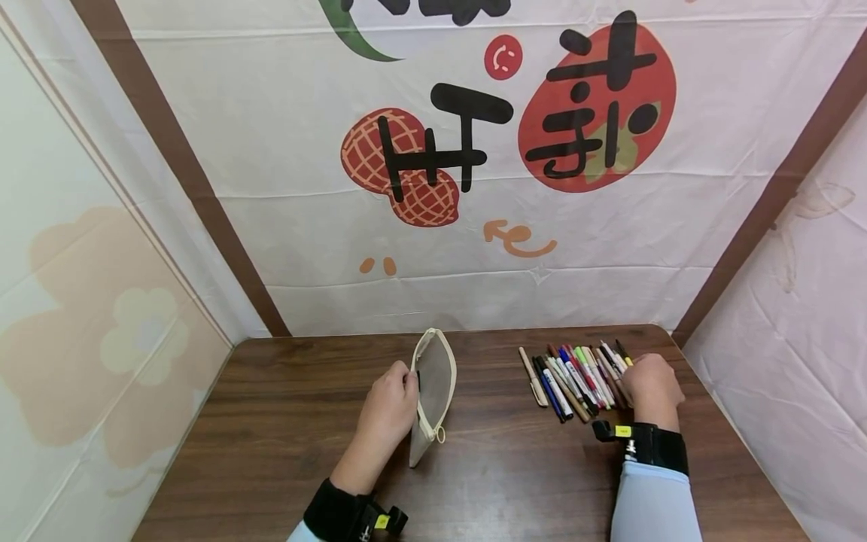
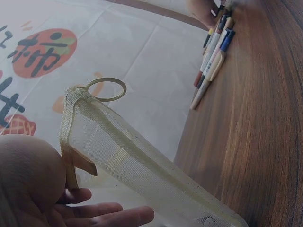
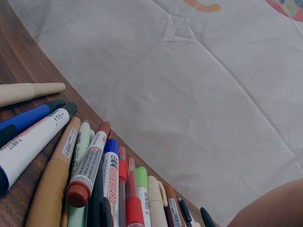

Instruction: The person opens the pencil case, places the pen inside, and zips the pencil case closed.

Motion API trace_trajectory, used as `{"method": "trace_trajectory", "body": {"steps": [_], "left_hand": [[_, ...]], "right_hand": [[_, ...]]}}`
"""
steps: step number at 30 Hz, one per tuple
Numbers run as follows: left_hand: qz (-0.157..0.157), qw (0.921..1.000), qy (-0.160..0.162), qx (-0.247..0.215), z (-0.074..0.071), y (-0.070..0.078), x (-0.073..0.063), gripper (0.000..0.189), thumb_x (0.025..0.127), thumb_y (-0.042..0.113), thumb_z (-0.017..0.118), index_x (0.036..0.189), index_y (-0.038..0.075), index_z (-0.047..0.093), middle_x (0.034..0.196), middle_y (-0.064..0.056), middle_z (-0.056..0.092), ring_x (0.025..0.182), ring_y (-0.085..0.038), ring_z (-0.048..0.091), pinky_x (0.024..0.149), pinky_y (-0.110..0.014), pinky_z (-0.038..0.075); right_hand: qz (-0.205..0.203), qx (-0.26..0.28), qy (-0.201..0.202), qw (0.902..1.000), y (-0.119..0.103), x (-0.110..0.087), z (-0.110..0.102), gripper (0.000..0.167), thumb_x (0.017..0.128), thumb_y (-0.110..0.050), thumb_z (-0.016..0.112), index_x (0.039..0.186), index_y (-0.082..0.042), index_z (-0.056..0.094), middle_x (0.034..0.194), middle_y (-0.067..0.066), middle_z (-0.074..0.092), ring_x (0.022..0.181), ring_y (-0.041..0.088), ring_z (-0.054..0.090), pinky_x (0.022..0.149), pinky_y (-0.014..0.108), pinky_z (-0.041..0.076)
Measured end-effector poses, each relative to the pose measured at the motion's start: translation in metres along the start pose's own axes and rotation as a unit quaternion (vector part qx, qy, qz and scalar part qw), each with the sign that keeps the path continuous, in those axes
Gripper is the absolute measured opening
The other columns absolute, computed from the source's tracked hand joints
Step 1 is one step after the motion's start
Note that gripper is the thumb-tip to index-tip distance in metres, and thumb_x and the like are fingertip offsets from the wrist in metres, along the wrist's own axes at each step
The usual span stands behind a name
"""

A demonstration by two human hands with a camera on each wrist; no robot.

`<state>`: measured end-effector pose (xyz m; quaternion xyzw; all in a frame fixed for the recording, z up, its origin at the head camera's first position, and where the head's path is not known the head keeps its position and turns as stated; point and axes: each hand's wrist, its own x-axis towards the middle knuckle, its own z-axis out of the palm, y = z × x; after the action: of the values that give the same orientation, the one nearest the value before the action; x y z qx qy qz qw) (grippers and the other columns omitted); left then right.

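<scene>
My left hand (image 1: 391,403) grips the side of a pale mesh zip pouch (image 1: 443,376), which stands on edge with its mouth apart. A ring pull hangs from its zip. In the left wrist view the thumb and fingers are at the edge of the pouch (image 2: 147,165). My right hand (image 1: 653,382) is at the right end of a row of pens and markers (image 1: 576,380), its fingertips hidden behind the hand; I cannot tell whether they hold a pen. The right wrist view shows a brown-capped marker (image 3: 90,165) lying on top of other pens.
The pens lie side by side on a dark wooden table (image 1: 298,444), with a beige pen (image 1: 533,378) at the left end of the row. A printed white cloth (image 1: 305,226) hangs behind the table, with further cloth panels at both sides.
</scene>
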<state>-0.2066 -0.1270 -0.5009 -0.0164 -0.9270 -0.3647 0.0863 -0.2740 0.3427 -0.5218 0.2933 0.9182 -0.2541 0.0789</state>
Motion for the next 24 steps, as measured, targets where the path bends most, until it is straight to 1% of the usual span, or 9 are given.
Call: {"method": "trace_trajectory", "body": {"steps": [3, 5, 7, 11, 16, 21, 24], "left_hand": [[0.001, 1.0000, 0.000, 0.001, -0.0003, 0.0006, -0.0007, 0.022, 0.116, 0.017, 0.054, 0.098, 0.008, 0.062, 0.081, -0.007, 0.062, 0.071, -0.022, 0.058, 0.065, -0.038, 0.050], [0.003, 1.0000, 0.002, 0.004, -0.0004, 0.0010, -0.0011, 0.022, 0.116, 0.016, 0.055, 0.097, 0.008, 0.061, 0.081, -0.007, 0.062, 0.071, -0.022, 0.058, 0.066, -0.039, 0.050], [0.005, 1.0000, 0.003, 0.004, -0.0004, 0.0012, -0.0015, 0.022, 0.116, 0.016, 0.055, 0.096, 0.008, 0.061, 0.080, -0.007, 0.061, 0.071, -0.023, 0.058, 0.066, -0.040, 0.050], [0.005, 1.0000, 0.001, 0.004, -0.0010, 0.0012, -0.0022, 0.022, 0.116, 0.016, 0.055, 0.097, 0.007, 0.061, 0.080, -0.007, 0.061, 0.070, -0.022, 0.057, 0.065, -0.039, 0.050], [0.001, 1.0000, -0.008, 0.000, -0.0018, 0.0015, -0.0031, 0.023, 0.117, 0.018, 0.054, 0.099, 0.007, 0.062, 0.080, -0.006, 0.060, 0.068, -0.020, 0.056, 0.063, -0.036, 0.048], [0.002, 0.9999, -0.013, -0.001, -0.0016, 0.0019, -0.0027, 0.024, 0.118, 0.019, 0.052, 0.100, 0.007, 0.061, 0.080, -0.006, 0.059, 0.068, -0.020, 0.055, 0.062, -0.035, 0.047], [-0.001, 0.9999, -0.013, -0.002, -0.0010, 0.0018, -0.0023, 0.024, 0.118, 0.019, 0.052, 0.099, 0.007, 0.061, 0.080, -0.006, 0.058, 0.067, -0.020, 0.054, 0.061, -0.035, 0.046]], "right_hand": [[0.006, 0.009, -0.003, 0.9999, -0.0002, 0.0002, -0.0016, 0.039, 0.109, -0.016, 0.057, 0.141, 0.002, 0.069, 0.146, 0.038, 0.063, 0.130, 0.057, 0.062, 0.109, 0.081, 0.046], [0.007, 0.016, -0.004, 0.9998, 0.0000, -0.0003, -0.0024, 0.040, 0.110, -0.016, 0.054, 0.143, 0.002, 0.068, 0.151, 0.038, 0.060, 0.136, 0.059, 0.059, 0.113, 0.085, 0.042], [0.007, 0.022, -0.003, 0.9997, 0.0004, -0.0007, -0.0026, 0.040, 0.111, -0.016, 0.052, 0.143, 0.001, 0.068, 0.153, 0.039, 0.058, 0.138, 0.061, 0.057, 0.115, 0.086, 0.040], [0.002, 0.023, 0.001, 0.9997, 0.0012, -0.0015, -0.0025, 0.040, 0.113, -0.017, 0.050, 0.145, 0.000, 0.067, 0.155, 0.038, 0.057, 0.140, 0.062, 0.056, 0.116, 0.085, 0.040], [-0.006, 0.031, 0.011, 0.9994, 0.0016, -0.0040, -0.0028, 0.043, 0.113, -0.018, 0.047, 0.147, 0.001, 0.066, 0.154, 0.037, 0.060, 0.138, 0.062, 0.058, 0.113, 0.084, 0.042], [-0.014, 0.048, 0.032, 0.9982, -0.0018, -0.0080, -0.0046, 0.047, 0.115, -0.020, 0.044, 0.152, -0.001, 0.064, 0.156, 0.036, 0.060, 0.138, 0.061, 0.059, 0.111, 0.081, 0.046], [-0.034, 0.065, 0.051, 0.9960, -0.0031, -0.0096, -0.0041, 0.047, 0.116, -0.021, 0.044, 0.153, 0.001, 0.064, 0.156, 0.035, 0.061, 0.138, 0.060, 0.060, 0.108, 0.076, 0.051]]}}
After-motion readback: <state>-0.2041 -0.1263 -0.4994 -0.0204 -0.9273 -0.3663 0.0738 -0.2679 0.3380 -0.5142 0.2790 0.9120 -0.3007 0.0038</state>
